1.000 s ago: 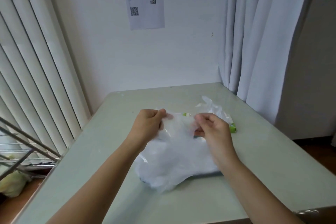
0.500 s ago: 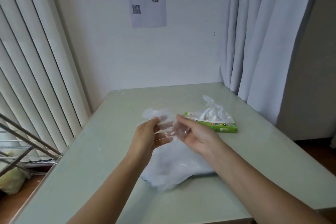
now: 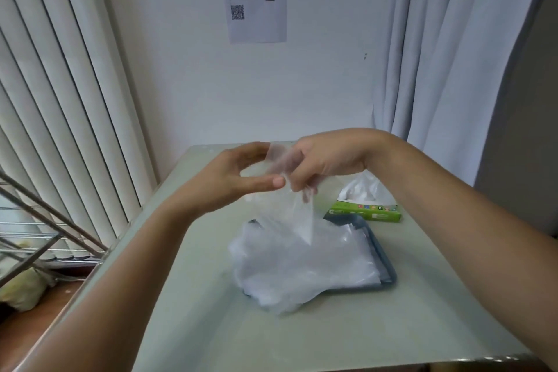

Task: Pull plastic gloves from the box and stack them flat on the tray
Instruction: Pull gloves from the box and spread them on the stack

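In the head view the right grip (image 3: 326, 160) is clamped on a clear glove (image 3: 297, 220) hanging over the glove pile (image 3: 302, 269) on the tray (image 3: 389, 272), while the left grip (image 3: 235, 187) curves at its edge, hold unclear, and the box (image 3: 367, 214) sits at the tray's one o'clock.

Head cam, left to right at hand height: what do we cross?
Vertical blinds → left hand → held glove → right hand → green glove box → curtain. Left out: tray and glove stack, which lie below the hands.
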A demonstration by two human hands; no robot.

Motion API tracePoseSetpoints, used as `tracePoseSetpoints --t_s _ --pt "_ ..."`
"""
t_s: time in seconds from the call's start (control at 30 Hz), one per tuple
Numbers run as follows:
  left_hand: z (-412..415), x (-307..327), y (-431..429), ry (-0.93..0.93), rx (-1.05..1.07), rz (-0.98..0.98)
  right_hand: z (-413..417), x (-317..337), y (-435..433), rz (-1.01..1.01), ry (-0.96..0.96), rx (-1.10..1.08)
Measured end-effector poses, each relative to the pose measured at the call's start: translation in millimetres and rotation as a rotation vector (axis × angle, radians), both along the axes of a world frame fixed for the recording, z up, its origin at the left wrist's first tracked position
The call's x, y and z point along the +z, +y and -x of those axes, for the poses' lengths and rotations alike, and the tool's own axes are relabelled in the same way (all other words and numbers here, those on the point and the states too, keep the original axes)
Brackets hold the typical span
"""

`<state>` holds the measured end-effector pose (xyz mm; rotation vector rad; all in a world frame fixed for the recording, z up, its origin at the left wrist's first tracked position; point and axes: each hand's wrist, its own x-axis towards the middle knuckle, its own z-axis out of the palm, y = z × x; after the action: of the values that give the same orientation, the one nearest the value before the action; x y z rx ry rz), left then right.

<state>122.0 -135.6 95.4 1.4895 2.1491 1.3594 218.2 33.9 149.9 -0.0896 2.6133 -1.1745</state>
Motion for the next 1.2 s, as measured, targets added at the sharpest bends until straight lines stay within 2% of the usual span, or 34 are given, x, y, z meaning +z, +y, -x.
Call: tracePoseSetpoints --t_s 0.17,0.4,0.5,0.57,0.63,0.7,0.8,0.97,1.13,1.2 --pt "11 0 4 -0.112 -0.065 0.157 -17 -1 15 0.255 -0.003 0.102" --pt "38 -15 -7 -0.448 -0.226 0.125 -35 -43 38 0.618 0.007 -0.257" --pt "35 -28 5 -0.632 -0.157 0.038 -36 -71 35 0.703 0.046 -0.464" --pt "27 -37 15 -0.583 -0.058 0.091 -35 -87 28 0.703 0.120 -0.564" --pt "22 -46 21 -0.487 -0.055 0.222 -34 -100 22 0.721 0.198 -0.641" --pt "24 -54 23 -0.453 -0.052 0.319 -33 -112 22 0.647 0.253 -0.690" --pt "32 -61 23 -0.478 0.056 0.384 -32 -134 32 0.375 0.283 -0.720" --pt "47 -77 25 -0.525 0.156 0.520 -28 -163 53 0.068 0.193 -0.738" --pt "54 -97 33 -0.338 0.248 0.644 -30 -174 71 -0.148 0.089 -0.727" --pt "56 -100 35 -0.197 0.304 0.731 -30 -177 76 -0.233 0.059 -0.719"
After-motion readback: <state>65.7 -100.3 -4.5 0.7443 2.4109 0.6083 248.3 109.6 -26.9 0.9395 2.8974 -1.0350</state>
